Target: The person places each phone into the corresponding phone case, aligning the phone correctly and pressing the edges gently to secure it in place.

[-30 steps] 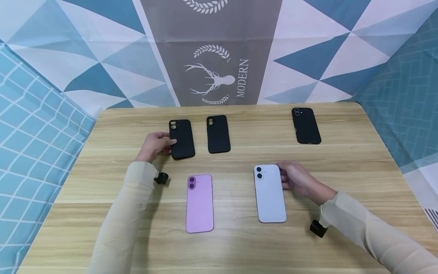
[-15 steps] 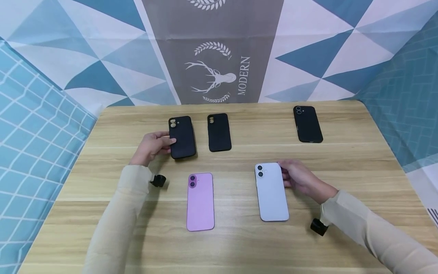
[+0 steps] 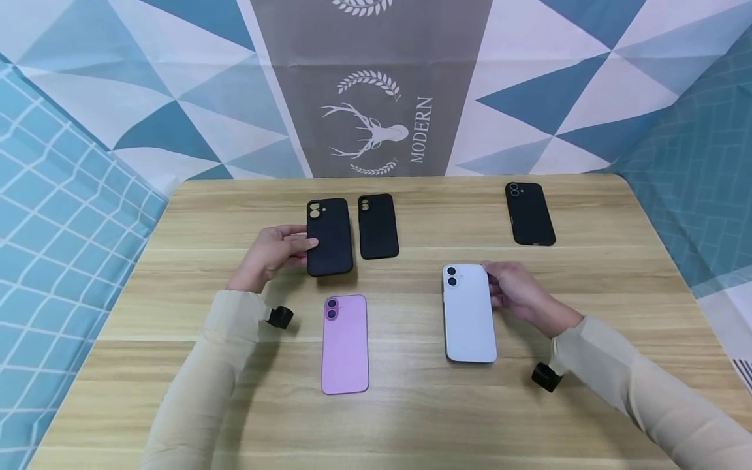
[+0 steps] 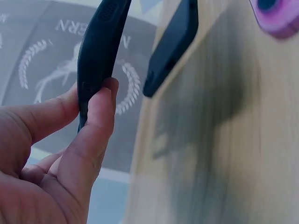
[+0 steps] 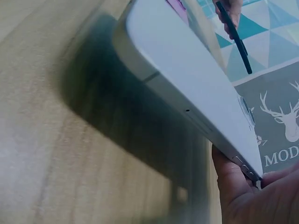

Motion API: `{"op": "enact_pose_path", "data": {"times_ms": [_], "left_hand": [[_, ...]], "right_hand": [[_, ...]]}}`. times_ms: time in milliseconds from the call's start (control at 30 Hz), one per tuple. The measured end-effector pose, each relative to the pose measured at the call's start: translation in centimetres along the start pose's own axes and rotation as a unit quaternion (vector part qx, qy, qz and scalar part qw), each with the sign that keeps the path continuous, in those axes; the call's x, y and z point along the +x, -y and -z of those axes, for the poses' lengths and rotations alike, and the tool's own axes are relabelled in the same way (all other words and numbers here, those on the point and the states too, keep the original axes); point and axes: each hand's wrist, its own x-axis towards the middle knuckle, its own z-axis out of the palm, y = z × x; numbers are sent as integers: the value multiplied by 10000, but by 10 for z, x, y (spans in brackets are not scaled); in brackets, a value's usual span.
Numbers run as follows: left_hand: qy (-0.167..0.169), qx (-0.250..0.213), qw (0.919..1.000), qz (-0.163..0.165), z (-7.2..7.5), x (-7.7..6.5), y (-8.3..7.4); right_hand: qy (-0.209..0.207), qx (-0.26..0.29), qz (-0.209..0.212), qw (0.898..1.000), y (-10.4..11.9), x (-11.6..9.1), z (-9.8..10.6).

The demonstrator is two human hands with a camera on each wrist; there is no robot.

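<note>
Currently, left grip [image 3: 273, 253] pinched nearly closed on black rectangular phone case [image 3: 329, 236]; case just to its right. Right grip [image 3: 521, 289] pinches white rounded-corner smartphone [image 3: 469, 313] by upper corner, phone to its left. Both raised over light wood-grain bench [image 3: 411, 424].

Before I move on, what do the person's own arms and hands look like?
Both arms wear long, pale beige, lightly creased sleeves, the left sleeve and right sleeve, with no printed markings showing. The left hand and right hand wear no gloves. A small black block shows at each wrist.
</note>
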Motion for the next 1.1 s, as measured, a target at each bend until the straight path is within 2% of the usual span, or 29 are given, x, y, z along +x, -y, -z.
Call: {"op": "enact_pose_path", "data": {"times_ms": [367,567,767,1100], "left_hand": [[276,154,9991,-268,-26,-17,-14],[385,-19,9985,-399,-37,-23,-18],[487,-199,9975,-466,-45,-26,-19],[561,-172,9972,-460,-56,-28,-20]], "right_hand": [[-95,150,67,9998,13,-1,0],[-56,10,129,9999,18,0,0],[-76,19,86,9999,25,4,0],[-119,271,107,9995,36,11,-3]]}}
